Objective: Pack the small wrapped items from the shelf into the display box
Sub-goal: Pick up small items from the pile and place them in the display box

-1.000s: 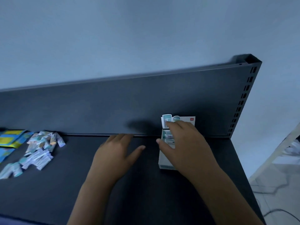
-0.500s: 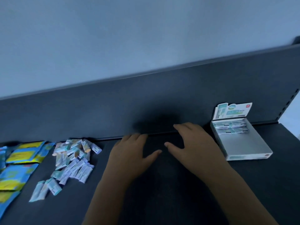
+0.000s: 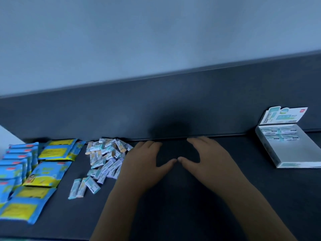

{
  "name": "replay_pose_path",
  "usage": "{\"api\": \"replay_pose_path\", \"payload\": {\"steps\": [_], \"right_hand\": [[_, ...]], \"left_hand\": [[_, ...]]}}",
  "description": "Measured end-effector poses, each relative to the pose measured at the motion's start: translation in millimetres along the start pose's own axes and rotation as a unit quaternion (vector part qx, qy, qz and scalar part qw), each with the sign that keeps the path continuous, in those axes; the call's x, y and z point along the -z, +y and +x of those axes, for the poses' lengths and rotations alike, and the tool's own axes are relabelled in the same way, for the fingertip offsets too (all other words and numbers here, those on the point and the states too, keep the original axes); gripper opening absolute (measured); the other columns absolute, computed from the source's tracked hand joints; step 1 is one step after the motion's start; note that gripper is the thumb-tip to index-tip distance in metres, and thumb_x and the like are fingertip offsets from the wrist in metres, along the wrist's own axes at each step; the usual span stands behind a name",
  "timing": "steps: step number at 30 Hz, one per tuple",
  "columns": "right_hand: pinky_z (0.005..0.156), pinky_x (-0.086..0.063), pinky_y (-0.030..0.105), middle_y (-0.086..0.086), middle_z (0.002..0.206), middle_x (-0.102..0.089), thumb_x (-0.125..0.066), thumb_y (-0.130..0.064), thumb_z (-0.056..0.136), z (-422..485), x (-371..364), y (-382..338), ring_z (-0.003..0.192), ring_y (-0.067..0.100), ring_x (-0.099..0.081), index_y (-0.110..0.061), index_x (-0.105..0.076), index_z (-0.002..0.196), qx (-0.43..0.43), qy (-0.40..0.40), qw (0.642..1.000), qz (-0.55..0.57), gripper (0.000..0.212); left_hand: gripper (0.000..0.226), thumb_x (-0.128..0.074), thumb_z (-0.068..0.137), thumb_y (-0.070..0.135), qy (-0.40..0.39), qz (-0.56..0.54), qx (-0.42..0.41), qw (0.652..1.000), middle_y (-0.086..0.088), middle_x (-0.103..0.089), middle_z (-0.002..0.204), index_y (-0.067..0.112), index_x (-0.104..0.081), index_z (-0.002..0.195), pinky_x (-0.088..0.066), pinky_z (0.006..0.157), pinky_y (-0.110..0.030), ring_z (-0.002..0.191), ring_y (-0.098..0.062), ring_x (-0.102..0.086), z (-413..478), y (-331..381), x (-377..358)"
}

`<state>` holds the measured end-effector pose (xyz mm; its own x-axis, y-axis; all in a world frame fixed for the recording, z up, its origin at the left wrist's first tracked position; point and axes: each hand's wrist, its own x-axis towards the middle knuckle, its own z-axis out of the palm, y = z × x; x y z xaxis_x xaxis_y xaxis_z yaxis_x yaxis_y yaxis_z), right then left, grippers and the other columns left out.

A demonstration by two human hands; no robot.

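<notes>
A heap of small white-and-teal wrapped items [image 3: 104, 157] lies on the dark shelf [image 3: 173, 197], left of centre. The white display box [image 3: 295, 153] stands at the far right with its printed lid flap up; a few wrapped items lie in two rows at its back. My left hand [image 3: 144, 164] is flat with fingers straight, its outer edge right at the heap. My right hand [image 3: 206, 160] is flat beside it, thumb tips almost touching. Neither hand holds anything.
Several blue-and-yellow sachets [image 3: 50, 164] lie spread and stacked at the far left. The shelf's dark back panel [image 3: 173, 110] rises behind everything, with a pale wall above it.
My right hand has left the display box and both hands have travelled left along the shelf toward the heap. The view has swung left, so the box now sits at the right edge.
</notes>
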<state>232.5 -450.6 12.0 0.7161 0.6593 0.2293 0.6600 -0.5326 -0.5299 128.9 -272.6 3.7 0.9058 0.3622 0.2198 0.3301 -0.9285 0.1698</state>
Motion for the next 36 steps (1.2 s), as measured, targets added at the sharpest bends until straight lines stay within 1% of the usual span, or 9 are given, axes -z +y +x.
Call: {"api": "replay_pose_path", "payload": {"steps": [6,10,13,16,22,25,28,32,36], "right_hand": [[0.107,-0.038,0.026,-0.013,0.138,-0.05,-0.061,-0.058,0.086,5.6,-22.1,-28.4,0.129,0.007,-0.042,-0.024,-0.047,0.143,0.005,-0.034,0.999,0.029,0.068],[0.105,-0.039,0.025,-0.013,0.137,-0.051,-0.061,-0.059,0.086,15.9,-45.9,-60.5,0.127,0.007,-0.044,-0.025,-0.049,0.142,0.015,-0.06,0.998,0.024,0.066],[0.104,-0.039,0.024,-0.011,0.134,-0.054,-0.063,-0.057,0.085,25.7,-70.8,-92.1,0.125,0.007,-0.047,-0.025,-0.052,0.14,0.022,-0.063,0.998,0.014,0.064],[0.097,-0.042,0.025,-0.008,0.124,-0.057,-0.065,-0.052,0.086,35.2,-99.7,-131.3,0.117,0.01,-0.05,-0.024,-0.057,0.131,0.021,-0.063,0.998,0.0,0.053],[0.086,-0.047,0.033,-0.003,0.108,-0.062,-0.064,-0.041,0.085,57.6,-163.7,-209.9,0.106,0.017,-0.054,-0.023,-0.065,0.112,0.003,-0.043,0.998,-0.053,0.032],[0.084,-0.047,0.032,-0.001,0.107,-0.066,-0.068,-0.03,0.082,63.0,-186.6,-234.7,0.104,0.019,-0.058,-0.02,-0.068,0.107,-0.003,-0.019,0.998,-0.065,0.028],[0.077,-0.045,0.029,-0.002,0.105,-0.068,-0.065,-0.02,0.078,62.8,-202.3,-249.0,0.1,0.019,-0.06,-0.022,-0.07,0.104,-0.021,-0.021,0.997,-0.067,0.027],[0.078,-0.052,0.036,-0.001,0.101,-0.065,-0.048,-0.022,0.072,67.7,-220.2,-246.5,0.101,0.022,-0.058,-0.021,-0.067,0.096,-0.045,-0.042,0.984,-0.168,0.03],[0.073,-0.049,0.035,0.006,0.09,-0.066,-0.056,-0.014,0.071,69.6,-224.1,-251.9,0.095,0.03,-0.056,-0.016,-0.066,0.083,-0.056,-0.046,0.97,-0.233,0.017]], "left_hand": [[0.08,-0.039,0.077,0.08,-0.028,-0.009,0.042,0.999,0.01,-0.061,0.129,0.027,-0.057,0.134,-0.05,0.095,-0.034,0.121,-0.015,-0.054,-18.6,-44.5,6.8],[0.063,-0.053,0.077,0.07,-0.006,-0.039,0.065,0.997,0.006,-0.065,0.114,0.028,-0.063,0.122,-0.05,0.084,-0.033,0.109,-0.02,-0.059,-25.2,-93.6,15.0],[0.054,-0.062,0.08,0.06,0.001,-0.052,0.079,0.996,0.006,-0.065,0.12,0.028,-0.064,0.123,-0.049,0.085,-0.033,0.113,-0.02,-0.057,-29.4,-137.6,26.1],[0.058,-0.056,0.077,0.055,0.004,-0.049,0.06,0.997,-0.003,-0.067,0.119,0.02,-0.066,0.122,-0.05,0.091,-0.039,0.113,-0.028,-0.059,-23.2,-191.0,31.6],[0.033,-0.057,0.071,0.031,-0.08,-0.048,-0.02,0.995,-0.009,-0.065,0.1,0.016,-0.066,0.098,-0.052,0.081,-0.041,0.099,-0.032,-0.062,20.4,-271.6,30.0],[0.021,-0.062,0.077,0.023,-0.093,-0.045,-0.057,0.993,-0.011,-0.064,0.099,0.015,-0.065,0.096,-0.053,0.08,-0.041,0.097,-0.034,-0.062,28.5,-283.5,26.8],[0.023,-0.064,0.082,0.022,-0.103,-0.066,-0.079,0.989,-0.013,-0.062,0.104,0.013,-0.065,0.103,-0.052,0.081,-0.039,0.1,-0.033,-0.061,19.4,-286.0,20.9],[0.022,-0.066,0.084,0.024,-0.076,-0.085,-0.081,0.99,-0.013,-0.061,0.102,0.011,-0.065,0.102,-0.047,0.075,-0.037,0.098,-0.034,-0.061,13.8,-289.1,14.5],[0.018,-0.066,0.081,0.021,-0.067,-0.108,-0.092,0.988,-0.017,-0.062,0.097,0.007,-0.064,0.093,-0.046,0.072,-0.036,0.093,-0.037,-0.06,12.0,-290.7,17.1]]}}
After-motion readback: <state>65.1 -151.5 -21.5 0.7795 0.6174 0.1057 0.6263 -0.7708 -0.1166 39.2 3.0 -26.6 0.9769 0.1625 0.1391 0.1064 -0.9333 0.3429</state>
